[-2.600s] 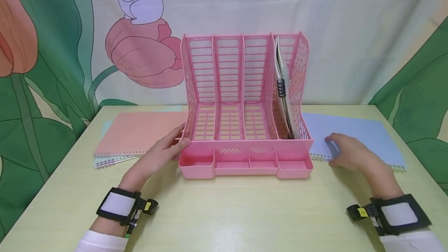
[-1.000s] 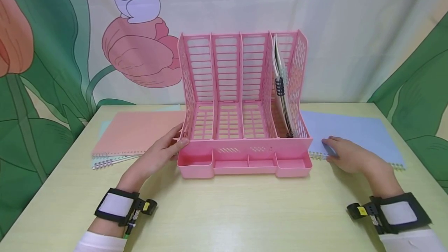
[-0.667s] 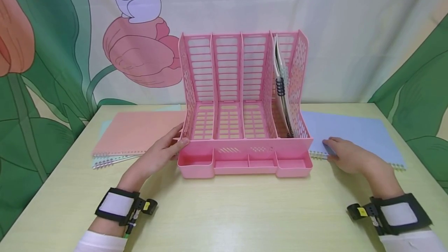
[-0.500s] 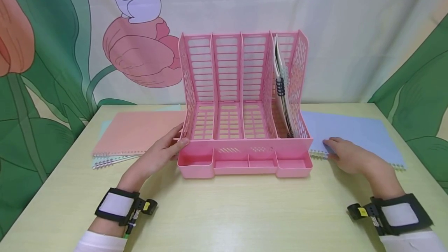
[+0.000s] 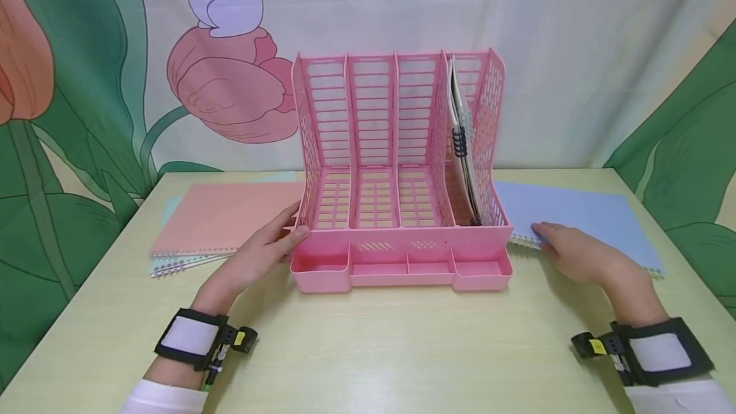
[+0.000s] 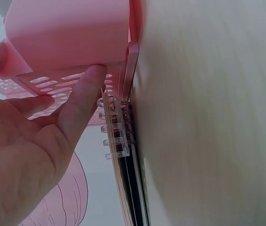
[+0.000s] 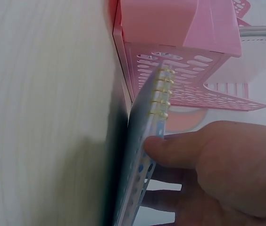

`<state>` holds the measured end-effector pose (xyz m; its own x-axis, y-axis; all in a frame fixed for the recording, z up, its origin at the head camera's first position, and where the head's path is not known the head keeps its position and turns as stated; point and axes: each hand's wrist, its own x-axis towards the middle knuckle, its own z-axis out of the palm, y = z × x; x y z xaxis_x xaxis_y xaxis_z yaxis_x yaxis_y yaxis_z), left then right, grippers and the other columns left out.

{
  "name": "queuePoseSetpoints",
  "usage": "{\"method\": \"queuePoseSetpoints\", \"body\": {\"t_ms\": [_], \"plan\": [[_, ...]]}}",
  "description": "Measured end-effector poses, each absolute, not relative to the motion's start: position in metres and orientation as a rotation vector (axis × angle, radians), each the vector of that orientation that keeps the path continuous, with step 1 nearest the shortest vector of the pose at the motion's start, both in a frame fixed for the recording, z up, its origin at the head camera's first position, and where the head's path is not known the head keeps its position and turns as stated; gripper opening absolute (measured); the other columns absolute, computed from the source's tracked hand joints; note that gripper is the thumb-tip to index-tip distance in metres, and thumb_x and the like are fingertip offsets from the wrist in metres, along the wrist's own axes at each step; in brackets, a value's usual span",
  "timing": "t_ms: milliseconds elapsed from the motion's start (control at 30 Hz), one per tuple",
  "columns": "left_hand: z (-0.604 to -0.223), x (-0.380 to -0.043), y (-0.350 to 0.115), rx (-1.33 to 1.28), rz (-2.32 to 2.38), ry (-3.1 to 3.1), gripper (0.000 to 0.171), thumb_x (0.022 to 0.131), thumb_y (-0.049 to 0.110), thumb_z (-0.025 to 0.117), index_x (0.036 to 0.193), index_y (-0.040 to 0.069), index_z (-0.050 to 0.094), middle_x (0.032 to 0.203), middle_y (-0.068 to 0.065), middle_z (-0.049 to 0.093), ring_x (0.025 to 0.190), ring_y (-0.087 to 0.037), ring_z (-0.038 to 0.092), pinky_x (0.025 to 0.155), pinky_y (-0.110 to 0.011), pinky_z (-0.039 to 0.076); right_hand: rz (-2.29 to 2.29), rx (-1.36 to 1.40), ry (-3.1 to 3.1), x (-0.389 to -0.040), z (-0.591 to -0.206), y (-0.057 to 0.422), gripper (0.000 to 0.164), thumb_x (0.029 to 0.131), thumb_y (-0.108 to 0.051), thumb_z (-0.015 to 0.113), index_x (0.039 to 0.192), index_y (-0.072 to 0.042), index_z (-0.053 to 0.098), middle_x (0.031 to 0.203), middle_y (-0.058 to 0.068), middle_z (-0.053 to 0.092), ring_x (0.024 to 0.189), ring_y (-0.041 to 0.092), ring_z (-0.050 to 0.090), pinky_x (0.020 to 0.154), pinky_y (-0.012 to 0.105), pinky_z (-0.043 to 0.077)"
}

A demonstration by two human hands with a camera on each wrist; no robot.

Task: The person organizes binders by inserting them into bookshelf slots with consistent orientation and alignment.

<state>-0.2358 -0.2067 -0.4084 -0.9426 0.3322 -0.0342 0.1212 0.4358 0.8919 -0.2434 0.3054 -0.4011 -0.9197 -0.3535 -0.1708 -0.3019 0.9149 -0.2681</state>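
The pink desk organizer [image 5: 374, 238] stands upright on the table, with upright slots behind and small compartments in front. My left hand [image 5: 261, 254] grips its lower left front corner; in the left wrist view, fingers and thumb lie on both sides of that corner. At the right lies a blue spiral notebook [image 5: 604, 213], partly behind the organizer. My right hand [image 5: 583, 254] pinches its ring-bound front edge. Seen from the right wrist, this notebook [image 7: 145, 103] has gold rings, its near edge is tilted up off the table, and the thumb presses on the edge.
Spiral notebooks with black rings [image 5: 467, 177] stand in the organizer's rightmost slot. Left of the organizer lies a stack with a salmon-pink notebook [image 5: 230, 213] on top and patterned ones [image 5: 172, 266] below. A printed curtain [image 5: 563, 69] hangs behind the table [image 5: 391, 350].
My right hand has closed on the blue notebook's front edge, and that edge has risen slightly. The left hand keeps its place on the organizer.
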Motion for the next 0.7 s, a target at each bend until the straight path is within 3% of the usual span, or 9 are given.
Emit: {"method": "queuePoseSetpoints", "body": {"t_ms": [433,700], "plan": [[-0.4083,-0.2362,-0.2064,0.383,1.504,2.494,0.074,0.107,0.041,0.054,0.166,0.015,0.018,0.150,-0.025,0.042,0.128,-0.038,0.053,0.096,-0.047,0.055,-0.380,-0.485,2.916,-0.2438,-0.3969,0.3036,0.047,0.107,-0.003,0.044,0.148,0.018,0.035,0.146,0.041,0.040,0.134,0.058,0.039,0.108,0.066,0.035],[-0.4093,-0.2366,-0.2071,0.384,1.507,2.486,0.075,0.107,0.042,0.054,0.166,0.016,0.017,0.150,-0.025,0.043,0.127,-0.038,0.054,0.096,-0.047,0.055,-0.397,-0.445,2.944,-0.2445,-0.3925,0.3034,0.050,0.105,-0.001,0.046,0.149,0.019,0.033,0.145,0.043,0.039,0.134,0.059,0.038,0.107,0.067,0.035]]}}
